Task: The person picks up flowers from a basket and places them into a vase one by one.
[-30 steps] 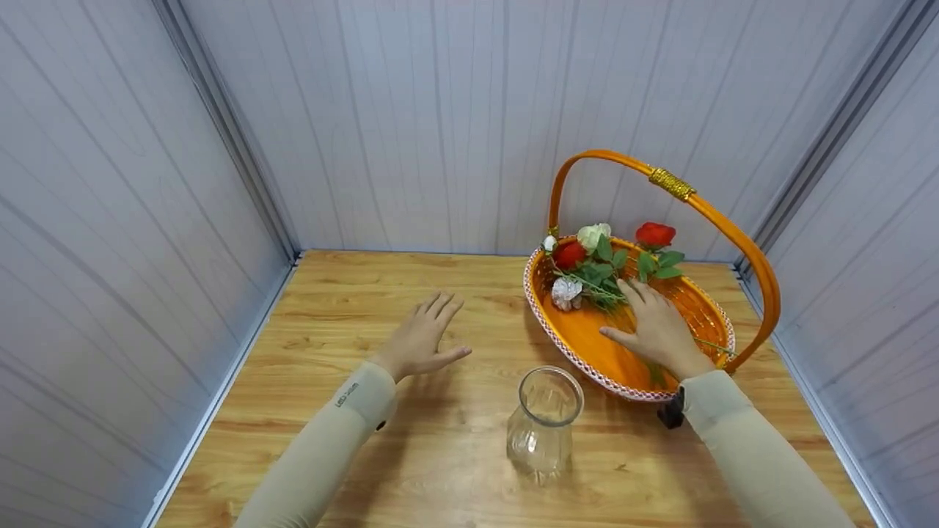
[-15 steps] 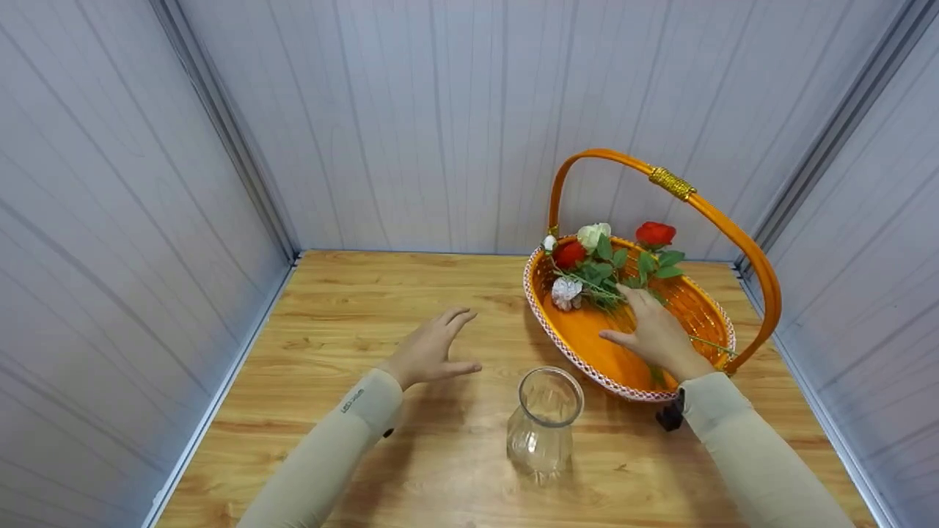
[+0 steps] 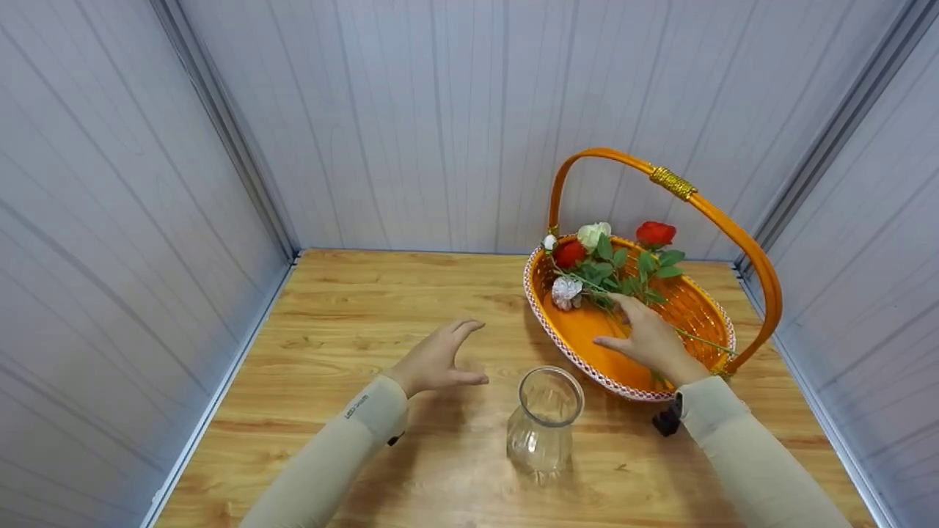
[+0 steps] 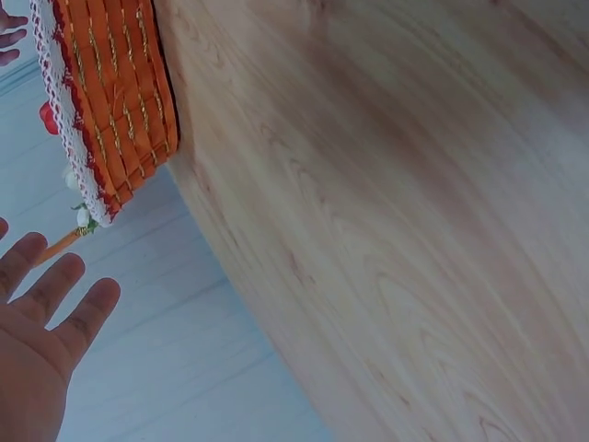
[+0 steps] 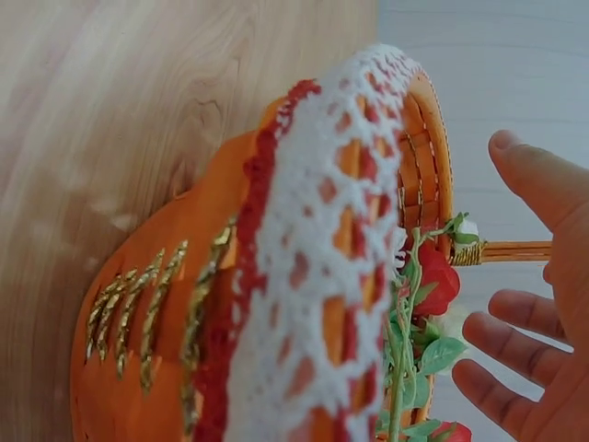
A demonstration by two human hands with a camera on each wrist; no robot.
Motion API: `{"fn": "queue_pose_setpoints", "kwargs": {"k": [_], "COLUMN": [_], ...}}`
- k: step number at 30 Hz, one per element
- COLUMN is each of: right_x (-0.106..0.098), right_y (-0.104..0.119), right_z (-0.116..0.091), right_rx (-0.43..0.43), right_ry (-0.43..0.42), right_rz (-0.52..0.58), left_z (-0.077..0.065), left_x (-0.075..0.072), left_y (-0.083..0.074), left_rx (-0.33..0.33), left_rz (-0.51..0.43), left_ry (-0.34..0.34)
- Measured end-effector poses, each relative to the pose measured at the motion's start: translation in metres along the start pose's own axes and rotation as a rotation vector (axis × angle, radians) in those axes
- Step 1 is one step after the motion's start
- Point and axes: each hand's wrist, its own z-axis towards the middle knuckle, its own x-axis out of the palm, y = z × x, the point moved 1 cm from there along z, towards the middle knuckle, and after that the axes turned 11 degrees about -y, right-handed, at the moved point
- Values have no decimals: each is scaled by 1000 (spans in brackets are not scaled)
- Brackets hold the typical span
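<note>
An orange woven basket [image 3: 587, 350] with a tall handle and a lace-trimmed rim stands at the right of the table. Inside lie several flowers: red roses [image 3: 655, 233], a white rose [image 3: 593, 235] and a silvery-white flower [image 3: 566, 292], with green leaves and stems. Over the basket hovers my right hand [image 3: 649, 339], thumb and fingers apart, nothing held; the right wrist view shows the palm beside the lace rim [image 5: 313, 249]. My left hand [image 3: 436, 363] is held above the table, fingers spread, left of a clear glass vase [image 3: 543, 440] and not touching it.
The wood-grain table [image 3: 352, 315] is enclosed by pale panel walls [image 3: 411, 125] at the back and both sides. The basket handle [image 3: 748, 249] arches high over the flowers, leaning toward the right.
My left hand has moved a little to the right and toward me, closer to the vase. My right hand has shifted slightly left, its fingers bending more. The basket and vase stay put.
</note>
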Motion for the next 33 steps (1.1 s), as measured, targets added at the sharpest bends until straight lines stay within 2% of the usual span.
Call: {"fn": "queue_pose_setpoints", "kwargs": {"k": [3, 11, 19, 22, 33], "right_x": [3, 10, 16, 17, 18], "right_y": [1, 6, 10, 9, 4], "right_z": [-2, -8, -12, -13, -21], "right_rx": [-27, -62, -85, -82, -82], "right_ry": [-10, -7, 41, 68, 175], "right_rz": [7, 89, 118, 159, 224], "left_z": [-2, -11, -19, -21, -29], "left_x": [4, 14, 21, 24, 40], "left_y": [0, 1, 0, -1, -3], "left_rx": [8, -39, -76, -88, -91], "left_rz": [-11, -53, -91, -122, -195], "left_ry": [5, 43, 70, 76, 97]}}
